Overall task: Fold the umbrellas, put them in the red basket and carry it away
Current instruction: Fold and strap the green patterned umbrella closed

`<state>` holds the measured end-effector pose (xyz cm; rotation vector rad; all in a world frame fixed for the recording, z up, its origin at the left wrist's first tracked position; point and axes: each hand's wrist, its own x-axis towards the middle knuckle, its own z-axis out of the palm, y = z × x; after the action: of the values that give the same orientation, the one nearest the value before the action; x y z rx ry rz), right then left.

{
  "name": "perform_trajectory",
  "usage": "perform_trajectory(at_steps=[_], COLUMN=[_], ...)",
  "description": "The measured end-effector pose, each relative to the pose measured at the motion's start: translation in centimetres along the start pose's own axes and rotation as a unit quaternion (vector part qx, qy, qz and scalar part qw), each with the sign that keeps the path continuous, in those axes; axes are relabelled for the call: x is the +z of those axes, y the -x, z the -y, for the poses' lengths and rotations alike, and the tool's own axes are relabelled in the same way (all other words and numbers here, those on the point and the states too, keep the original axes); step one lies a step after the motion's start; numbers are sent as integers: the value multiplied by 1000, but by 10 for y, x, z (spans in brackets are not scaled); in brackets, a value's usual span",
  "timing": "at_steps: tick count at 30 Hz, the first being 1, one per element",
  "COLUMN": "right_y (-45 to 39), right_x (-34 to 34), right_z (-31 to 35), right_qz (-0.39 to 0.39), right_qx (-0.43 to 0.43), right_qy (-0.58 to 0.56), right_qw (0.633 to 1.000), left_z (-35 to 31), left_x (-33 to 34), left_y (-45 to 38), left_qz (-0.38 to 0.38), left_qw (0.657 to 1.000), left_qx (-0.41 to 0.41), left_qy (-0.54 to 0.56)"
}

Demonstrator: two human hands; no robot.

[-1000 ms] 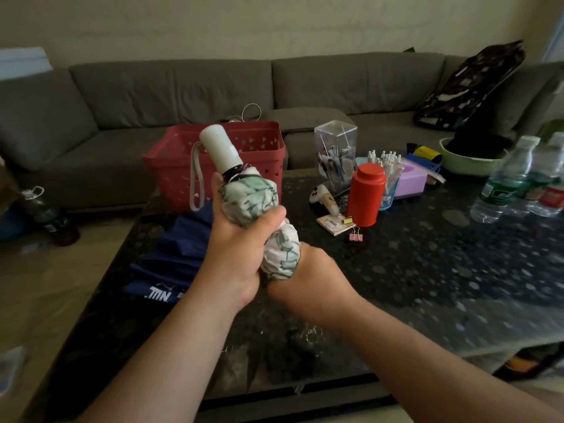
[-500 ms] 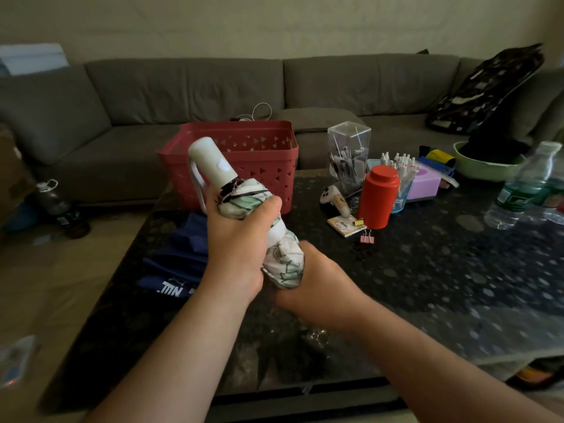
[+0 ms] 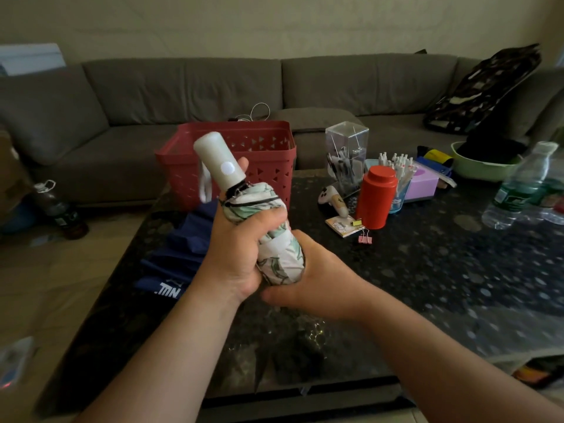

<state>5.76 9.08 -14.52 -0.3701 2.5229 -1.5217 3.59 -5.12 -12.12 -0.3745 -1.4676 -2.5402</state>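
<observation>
1. Head view, hands. Left hand [image 3: 236, 244] is wrapped round the upper part of the white leaf-print umbrella [image 3: 270, 236], thumb across the bundled canopy and a fingertip showing beside the base of the white handle [image 3: 218, 161]. Right hand [image 3: 316, 277] is curled round the lower end of the canopy from below and the right. Both grip the same umbrella, hands touching, held above the dark table [image 3: 427, 270].

2. Head view, axis. The umbrella's long axis is tilted: handle up, away from the body and leaning left; canopy tip down toward the person, hidden in the right palm. A white fabric band crosses the canopy between the two hands. Whether it is fastened, cannot tell.

3. Head view, the relation that matters. The red basket [image 3: 268, 161] stands on the far left part of the table, directly behind the handle. Its open top lies forward of and slightly left of the hands. The left hand is nearer to it.

4. Head view, second umbrella. A blue umbrella [image 3: 180, 254] lies flat on the table just in front of the basket, left of the left wrist, loose and unfolded, untouched.

5. Judgement. The wrap looks nearly done; the drop into the basket would probably go handle-first, straight ahead.
</observation>
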Motion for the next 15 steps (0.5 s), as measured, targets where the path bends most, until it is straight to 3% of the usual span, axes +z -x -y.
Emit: perform_trajectory(at_steps=[3, 7, 11, 13, 15], right_y=[4, 1, -12, -25, -43], right_x=[-10, -8, -37, -58, -75], right_z=[-4, 1, 5, 9, 21], right_qz=[67, -16, -100, -100, -95], right_qx=[28, 48, 39, 36, 12], right_qy=[-149, -197, -102, -12, 109], right_qw=[986, 979, 989, 994, 989], left_z=[-9, -26, -61, -78, -91], left_x=[-4, -6, -36, -52, -62], left_y=[-7, -17, -50, -69, -88], left_qz=[-1, -24, -179, -174, -117], left_qw=[999, 996, 978, 975, 976], left_qx=[-7, -67, -106, -90, -84], left_qy=[48, 44, -28, -109, -164])
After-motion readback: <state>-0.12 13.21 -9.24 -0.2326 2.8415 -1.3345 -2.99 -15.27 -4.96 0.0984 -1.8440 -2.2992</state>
